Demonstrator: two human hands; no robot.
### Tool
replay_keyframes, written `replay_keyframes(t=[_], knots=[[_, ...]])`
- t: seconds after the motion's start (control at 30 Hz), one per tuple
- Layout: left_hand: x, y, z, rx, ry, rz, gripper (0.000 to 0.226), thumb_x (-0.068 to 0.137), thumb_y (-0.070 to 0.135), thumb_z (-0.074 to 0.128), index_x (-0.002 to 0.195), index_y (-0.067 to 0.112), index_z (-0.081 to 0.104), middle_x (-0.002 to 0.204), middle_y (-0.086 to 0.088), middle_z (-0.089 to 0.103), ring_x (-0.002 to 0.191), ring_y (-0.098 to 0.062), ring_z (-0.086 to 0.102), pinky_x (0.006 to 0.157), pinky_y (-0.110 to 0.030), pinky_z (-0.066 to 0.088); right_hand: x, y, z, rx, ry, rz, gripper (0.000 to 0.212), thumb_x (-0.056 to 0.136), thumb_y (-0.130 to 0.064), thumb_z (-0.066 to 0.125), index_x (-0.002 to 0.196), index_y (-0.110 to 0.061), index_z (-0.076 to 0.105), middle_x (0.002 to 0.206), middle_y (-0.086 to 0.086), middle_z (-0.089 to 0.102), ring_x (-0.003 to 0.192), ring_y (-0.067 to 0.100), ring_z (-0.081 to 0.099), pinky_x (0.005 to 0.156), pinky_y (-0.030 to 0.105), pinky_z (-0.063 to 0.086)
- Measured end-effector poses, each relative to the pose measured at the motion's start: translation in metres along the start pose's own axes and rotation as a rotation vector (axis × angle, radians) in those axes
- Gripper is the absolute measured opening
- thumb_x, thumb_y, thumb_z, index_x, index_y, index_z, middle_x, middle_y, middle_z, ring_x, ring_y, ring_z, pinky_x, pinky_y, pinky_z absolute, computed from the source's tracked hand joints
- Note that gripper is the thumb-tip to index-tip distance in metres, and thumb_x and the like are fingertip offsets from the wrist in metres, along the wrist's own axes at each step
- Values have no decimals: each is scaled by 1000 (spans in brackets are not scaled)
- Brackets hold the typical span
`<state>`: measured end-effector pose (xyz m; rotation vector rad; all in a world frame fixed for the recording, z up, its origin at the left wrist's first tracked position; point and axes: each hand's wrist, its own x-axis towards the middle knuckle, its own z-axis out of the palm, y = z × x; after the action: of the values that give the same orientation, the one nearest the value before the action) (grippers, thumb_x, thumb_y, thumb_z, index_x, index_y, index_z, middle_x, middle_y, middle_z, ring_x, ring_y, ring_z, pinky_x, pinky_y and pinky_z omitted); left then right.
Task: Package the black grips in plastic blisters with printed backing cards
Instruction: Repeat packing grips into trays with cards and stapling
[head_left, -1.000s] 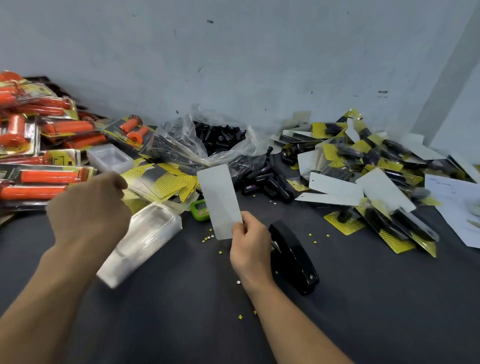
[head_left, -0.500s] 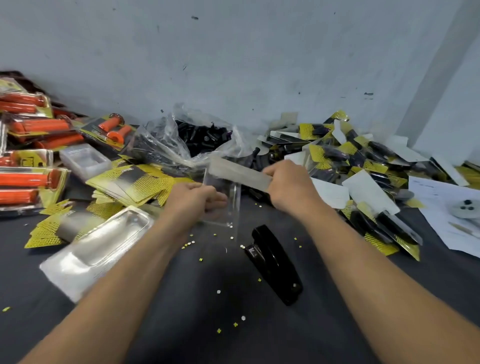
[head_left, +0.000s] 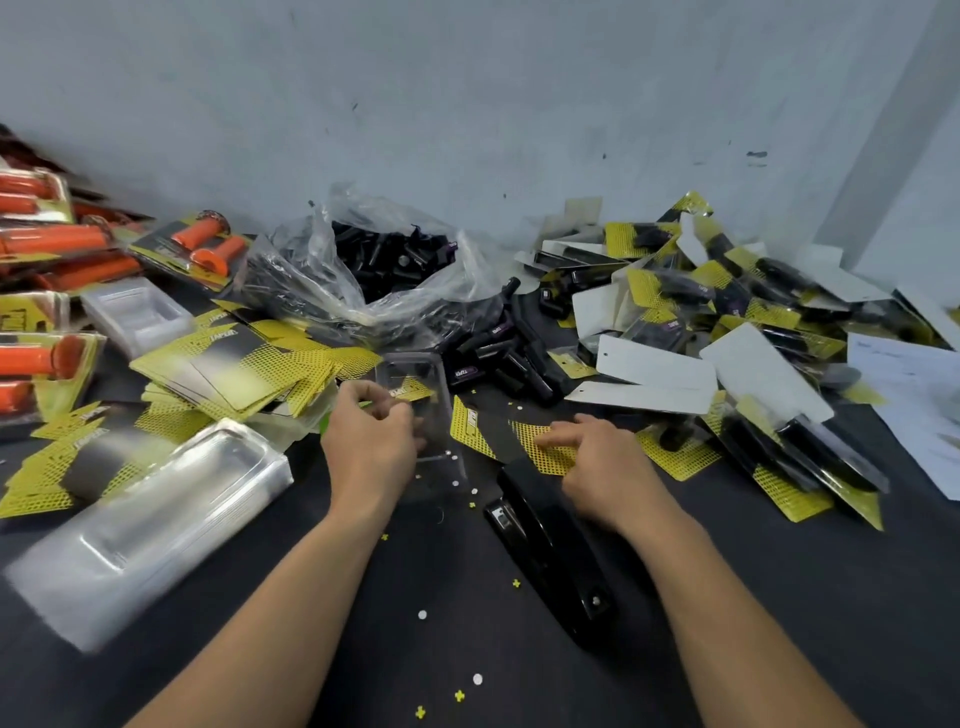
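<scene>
A clear plastic blister (head_left: 423, 395) is gripped at its left edge by the left hand (head_left: 371, 441), whose fingers are curled round it. This is just beyond and to the left of the long black stapler (head_left: 550, 556), which lies on the dark counter (head_left: 857, 597). A yellow-and-black printed backing card (head_left: 498, 436) is held face up by the right hand (head_left: 602, 462) just past the stapler's far end. The bent fingers (head_left: 558, 440) are laid over the card's right end, and the thumb is hidden. The card's left corner is seen at the blister's right edge; whether the two touch cannot be told.

Loose black grips (head_left: 504, 348) are heaped further beyond the stapler. More of them are seen in a crumpled clear plastic bag (head_left: 322, 280) set against the grey wall (head_left: 467, 104).

To the left of the stapler, a stack of nested clear blisters (head_left: 156, 519) is laid on its side. Beyond that stack, a fanned pile of yellow-and-black cards (head_left: 234, 364) is spread. Furthest left of the stapler, packs of orange grips (head_left: 47, 358) are piled.

To the right of the stapler, a heap of finished black-grip packs (head_left: 753, 322) is tumbled, with several white card backs turned up. Small white and yellow punched paper bits (head_left: 422, 614) are scattered around the stapler's near end.
</scene>
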<state>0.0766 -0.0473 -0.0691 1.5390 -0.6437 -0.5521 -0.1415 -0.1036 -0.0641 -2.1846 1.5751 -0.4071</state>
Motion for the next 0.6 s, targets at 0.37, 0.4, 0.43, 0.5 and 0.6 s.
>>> replay_keyframes(t=[0.37,0.4,0.43,0.5,0.6], knots=[[-5,16,-1,-194,83,180,32,89,15,62,97,46,59,86,6,78,70,-17,76,65,-36,62,52,-30,3,-154,241,-45,56,101,-28,59,154,-21,42,139,5,59,132,30,46,110,43,34],[-3,14,0,-180,67,163,33,90,12,63,99,44,61,87,6,78,70,-17,77,65,-36,62,54,-29,7,-217,205,-39,55,101,-31,59,152,-22,43,144,6,52,135,30,44,110,43,34],[-2,11,2,-151,40,145,34,91,10,63,101,42,64,87,6,78,72,-17,77,65,-36,62,56,-27,11,-244,195,-40,49,100,-31,61,146,-22,47,143,6,49,134,29,44,108,42,34],[-2,8,6,-44,-26,150,33,91,9,65,102,40,70,87,11,78,74,-12,76,69,-37,62,56,-22,14,-238,244,-49,27,95,-25,64,121,-24,57,129,3,52,123,28,49,100,40,37],[-7,7,9,65,-95,192,34,87,12,64,104,41,71,80,15,77,73,-19,73,68,-35,62,51,-15,14,-219,290,-21,14,93,-18,64,100,-24,54,115,0,55,103,24,51,93,39,37]])
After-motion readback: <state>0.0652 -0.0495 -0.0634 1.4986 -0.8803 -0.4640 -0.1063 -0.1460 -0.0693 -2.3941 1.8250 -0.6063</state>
